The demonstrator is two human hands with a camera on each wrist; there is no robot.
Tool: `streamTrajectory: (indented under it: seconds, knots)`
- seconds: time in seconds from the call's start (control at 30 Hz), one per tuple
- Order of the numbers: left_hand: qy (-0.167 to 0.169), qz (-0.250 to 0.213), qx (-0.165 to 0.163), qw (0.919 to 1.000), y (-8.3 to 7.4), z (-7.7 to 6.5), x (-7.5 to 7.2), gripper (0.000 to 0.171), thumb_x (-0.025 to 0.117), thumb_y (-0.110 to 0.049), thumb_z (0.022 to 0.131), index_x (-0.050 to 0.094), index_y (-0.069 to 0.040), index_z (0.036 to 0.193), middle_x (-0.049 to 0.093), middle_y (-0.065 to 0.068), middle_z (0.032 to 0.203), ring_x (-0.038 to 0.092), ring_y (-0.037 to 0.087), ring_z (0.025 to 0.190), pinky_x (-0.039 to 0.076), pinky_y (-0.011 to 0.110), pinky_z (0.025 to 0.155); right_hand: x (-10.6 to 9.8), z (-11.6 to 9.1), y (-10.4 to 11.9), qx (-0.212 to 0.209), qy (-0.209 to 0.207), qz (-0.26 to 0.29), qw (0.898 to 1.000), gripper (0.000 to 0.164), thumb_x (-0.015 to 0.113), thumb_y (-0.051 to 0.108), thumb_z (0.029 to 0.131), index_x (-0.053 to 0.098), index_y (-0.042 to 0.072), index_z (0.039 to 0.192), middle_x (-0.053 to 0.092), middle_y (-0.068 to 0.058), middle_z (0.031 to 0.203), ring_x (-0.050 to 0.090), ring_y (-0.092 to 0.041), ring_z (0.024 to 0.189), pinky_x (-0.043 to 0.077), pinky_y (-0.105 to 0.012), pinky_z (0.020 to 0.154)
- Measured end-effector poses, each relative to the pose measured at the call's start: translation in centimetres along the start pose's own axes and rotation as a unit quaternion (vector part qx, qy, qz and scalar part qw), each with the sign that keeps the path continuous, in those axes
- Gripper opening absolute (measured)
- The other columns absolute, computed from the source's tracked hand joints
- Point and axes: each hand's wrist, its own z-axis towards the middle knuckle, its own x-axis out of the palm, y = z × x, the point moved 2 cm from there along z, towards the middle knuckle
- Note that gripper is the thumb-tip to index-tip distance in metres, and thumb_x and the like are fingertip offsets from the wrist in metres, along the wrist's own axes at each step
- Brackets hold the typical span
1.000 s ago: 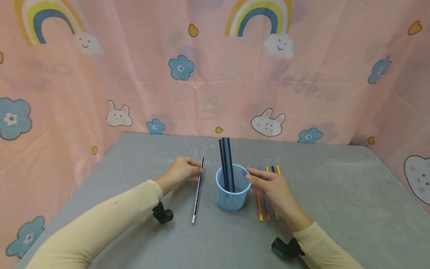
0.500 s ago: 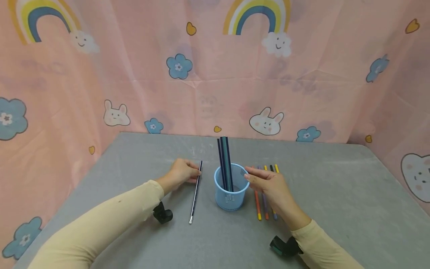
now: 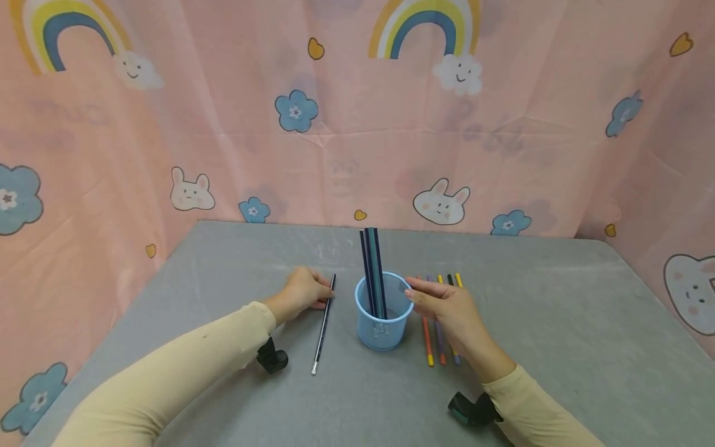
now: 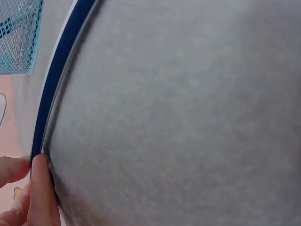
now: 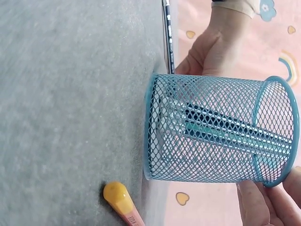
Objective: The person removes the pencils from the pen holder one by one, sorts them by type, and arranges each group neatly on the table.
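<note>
My left hand (image 3: 304, 290) pinches a dark blue pencil (image 3: 323, 329) near its far end, thumb and fingers on either side of it in the left wrist view. The pencil lies along the grey table, its pale eraser end pointing toward me. To its right stands a light blue mesh pen cup (image 3: 382, 332), upright on the table. Several dark blue pencils and a teal one (image 3: 377, 273) lean inside it, eraser ends down. My right hand (image 3: 455, 310) holds the cup's rim at its right side between thumb and fingers.
Right of the cup, several coloured pens or pencils (image 3: 427, 341) lie in a row, partly hidden under my right hand. Black camera mounts (image 3: 272, 357) hang from both wrists. A pink printed cloth (image 3: 346, 143) hangs behind the table (image 3: 558, 335).
My left hand and the pencil have shifted slightly toward me, the pencil's far end coming nearer. My right hand stays on the cup's rim. The head view has drifted a little.
</note>
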Motion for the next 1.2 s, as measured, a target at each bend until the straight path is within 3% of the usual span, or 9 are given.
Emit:
streamTrajectory:
  seconds: [0.47,0.97,1.2]
  knots:
    - [-0.016,0.043,0.024,0.9986,-0.1,0.2,0.3,0.008,0.074,-0.004,0.087,0.07,0.001,0.092,0.071,0.012,0.085,0.065,0.013,0.066,0.06,0.021,0.058,0.0,-0.1,0.0,-0.003,0.0,0.006,1.0,0.045,0.07,0.024,0.094,0.062,0.002,0.133,0.056,-0.014,0.144,0.064,-0.013,0.118,0.055,-0.032,0.098]
    - [-0.019,0.071,0.044,0.9963,-0.1,0.1,0.4,0.005,0.072,-0.001,0.085,0.071,0.002,0.088,0.071,0.011,0.081,0.063,0.011,0.059,0.058,0.019,0.054,-0.1,-0.1,0.0,-0.009,0.003,0.006,1.0,0.045,0.07,0.024,0.094,0.062,0.002,0.133,0.056,-0.014,0.144,0.064,-0.016,0.12,0.055,-0.032,0.098]
    - [-0.049,0.047,0.095,0.9932,-1.6,-0.9,0.0,0.012,0.068,-0.006,0.088,0.072,0.0,0.098,0.071,0.011,0.087,0.063,0.013,0.065,0.056,0.021,0.057,-0.1,0.0,-0.1,-0.006,0.003,0.006,1.0,0.044,0.07,0.023,0.094,0.063,0.002,0.132,0.056,-0.013,0.144,0.063,-0.018,0.123,0.056,-0.032,0.098]
